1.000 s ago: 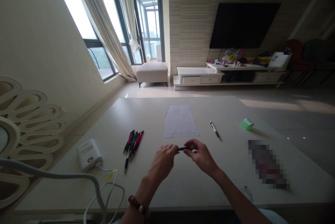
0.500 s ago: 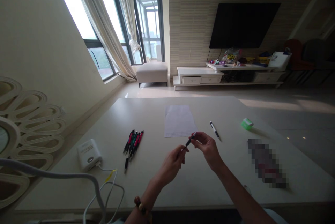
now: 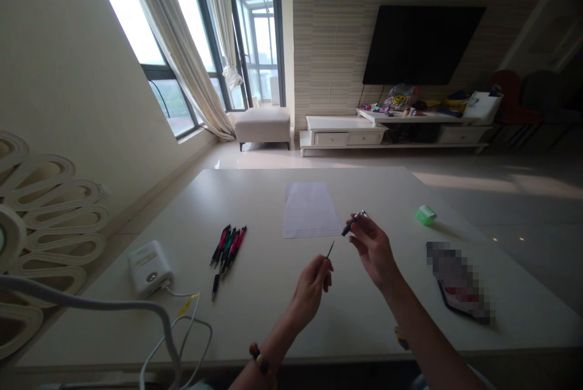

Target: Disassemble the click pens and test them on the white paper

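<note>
pale table (image 3: 273, 293); thin dark refill (image 3: 330, 249), black pen barrel (image 3: 350, 225)

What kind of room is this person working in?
Most likely a home living room: a wall-mounted television hangs over a low white TV cabinet, an upholstered ottoman stands by curtained floor-length windows, and the work table faces them.

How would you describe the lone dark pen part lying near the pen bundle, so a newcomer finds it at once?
Start at the white table and find the white box with cables at its left edge. To the right of it lies a bundle of red and green pens. The piece sits just below that bundle, short, all dark and alone.
</note>
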`<action>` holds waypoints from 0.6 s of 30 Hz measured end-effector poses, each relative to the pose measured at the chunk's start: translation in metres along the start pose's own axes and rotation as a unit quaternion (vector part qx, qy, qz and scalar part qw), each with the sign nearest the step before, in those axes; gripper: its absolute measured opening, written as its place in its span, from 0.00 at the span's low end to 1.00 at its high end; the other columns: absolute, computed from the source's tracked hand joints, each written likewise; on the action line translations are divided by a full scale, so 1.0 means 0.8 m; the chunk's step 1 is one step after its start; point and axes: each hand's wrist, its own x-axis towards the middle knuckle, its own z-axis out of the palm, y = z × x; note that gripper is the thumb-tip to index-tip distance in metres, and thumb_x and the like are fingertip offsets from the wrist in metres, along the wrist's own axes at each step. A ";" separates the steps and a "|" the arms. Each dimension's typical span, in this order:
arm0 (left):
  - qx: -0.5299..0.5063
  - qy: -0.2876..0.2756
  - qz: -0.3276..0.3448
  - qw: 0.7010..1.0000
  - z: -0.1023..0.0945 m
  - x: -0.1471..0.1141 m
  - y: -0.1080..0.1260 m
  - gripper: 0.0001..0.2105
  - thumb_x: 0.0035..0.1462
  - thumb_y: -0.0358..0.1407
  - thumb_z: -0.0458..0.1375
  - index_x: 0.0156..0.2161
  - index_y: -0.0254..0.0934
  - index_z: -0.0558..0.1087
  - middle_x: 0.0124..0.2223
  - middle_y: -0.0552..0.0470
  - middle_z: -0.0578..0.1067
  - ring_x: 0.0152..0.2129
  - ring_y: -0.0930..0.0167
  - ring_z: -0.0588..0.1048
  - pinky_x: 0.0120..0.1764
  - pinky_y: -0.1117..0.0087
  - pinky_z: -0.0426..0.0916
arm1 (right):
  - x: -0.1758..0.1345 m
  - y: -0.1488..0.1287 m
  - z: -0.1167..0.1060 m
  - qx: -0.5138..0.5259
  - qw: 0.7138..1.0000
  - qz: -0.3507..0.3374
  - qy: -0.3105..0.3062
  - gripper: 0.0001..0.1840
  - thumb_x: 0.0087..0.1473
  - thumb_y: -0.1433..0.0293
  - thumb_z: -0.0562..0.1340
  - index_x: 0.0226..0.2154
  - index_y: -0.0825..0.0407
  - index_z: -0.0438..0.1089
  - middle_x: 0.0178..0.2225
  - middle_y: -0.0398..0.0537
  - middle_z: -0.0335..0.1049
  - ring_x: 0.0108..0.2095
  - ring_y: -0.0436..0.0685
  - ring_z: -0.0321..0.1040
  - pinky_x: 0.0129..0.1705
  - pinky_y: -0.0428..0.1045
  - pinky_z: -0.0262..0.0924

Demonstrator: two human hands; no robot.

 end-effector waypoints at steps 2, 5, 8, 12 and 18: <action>-0.003 0.017 -0.001 1.000 0.002 0.000 -0.002 0.18 0.58 0.50 0.45 0.31 0.37 0.63 0.22 0.57 0.63 0.19 0.76 0.62 0.26 0.74 0.58 | 0.005 0.003 -0.010 -0.057 0.998 0.020 -0.001 0.20 0.43 0.61 0.66 0.40 0.52 0.69 0.37 0.51 0.72 0.34 0.56 0.70 0.28 0.47 0.63; -0.010 0.052 -0.005 0.999 0.003 0.000 -0.004 0.19 0.57 0.52 0.46 0.31 0.37 0.63 0.22 0.58 0.63 0.19 0.76 0.62 0.25 0.75 0.58 | 0.010 0.030 -0.023 -0.271 0.961 0.051 -0.022 0.18 0.44 0.62 0.64 0.37 0.56 0.70 0.31 0.51 0.73 0.28 0.55 0.69 0.24 0.46 0.60; -0.012 0.075 -0.008 0.997 0.003 -0.001 -0.003 0.19 0.56 0.52 0.46 0.31 0.37 0.63 0.22 0.58 0.63 0.18 0.76 0.62 0.24 0.75 0.57 | 0.012 0.071 -0.029 -0.480 0.875 0.056 -0.032 0.14 0.42 0.68 0.63 0.35 0.55 0.71 0.25 0.48 0.72 0.26 0.54 0.68 0.29 0.47 0.61; -0.019 0.083 -0.017 0.996 0.000 -0.002 -0.003 0.18 0.56 0.52 0.47 0.30 0.37 0.63 0.22 0.58 0.63 0.18 0.76 0.61 0.24 0.75 0.57 | 0.012 0.095 -0.029 -0.582 0.811 0.043 -0.034 0.15 0.42 0.70 0.63 0.36 0.53 0.72 0.26 0.47 0.72 0.31 0.56 0.69 0.35 0.47 0.59; -0.037 0.070 -0.026 0.997 0.003 -0.001 -0.005 0.18 0.56 0.52 0.47 0.30 0.37 0.63 0.22 0.58 0.63 0.18 0.77 0.62 0.24 0.75 0.57 | 0.005 0.057 -0.013 -0.392 0.916 0.005 -0.084 0.19 0.51 0.57 0.57 0.33 0.56 0.73 0.27 0.49 0.70 0.24 0.52 0.64 0.27 0.47 0.59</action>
